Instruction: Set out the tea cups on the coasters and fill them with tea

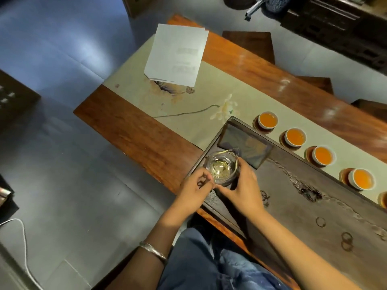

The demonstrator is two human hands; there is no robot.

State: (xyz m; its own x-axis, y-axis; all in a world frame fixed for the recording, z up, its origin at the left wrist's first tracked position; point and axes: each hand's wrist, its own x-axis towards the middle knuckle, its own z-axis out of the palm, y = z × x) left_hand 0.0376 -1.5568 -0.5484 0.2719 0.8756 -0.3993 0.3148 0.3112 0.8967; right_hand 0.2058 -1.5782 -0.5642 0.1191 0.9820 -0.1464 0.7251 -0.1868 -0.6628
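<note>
Glass pitcher: we see it sitting on the left end of the dark tea tray. It looks almost empty, with only a little pale tea at the bottom.
Our left hand: it is at the left side of the pitcher. The thumb and first finger come together near the glass, as if they pinch the handle. We cannot tell for sure, because the glass is hard to see there.
Our right hand: it is on the right side of the pitcher. The fingers curl around the glass wall and touch it.
Tea cups: four full ones stand in a row past the far edge of the tray, each on its own coaster. From the left they are the first cup, the second cup, the third cup and the fourth cup. All hold orange tea.
Fifth cup: only its edge shows at the right side, so we cannot tell if it is full.
What could go wrong: the glass may be wet and slippery. If we lift it fast, it could slip, tip over and spill on the tray. If our arm swings to the right, it could bump the full cups and splash tea on the pale table runner.
</note>
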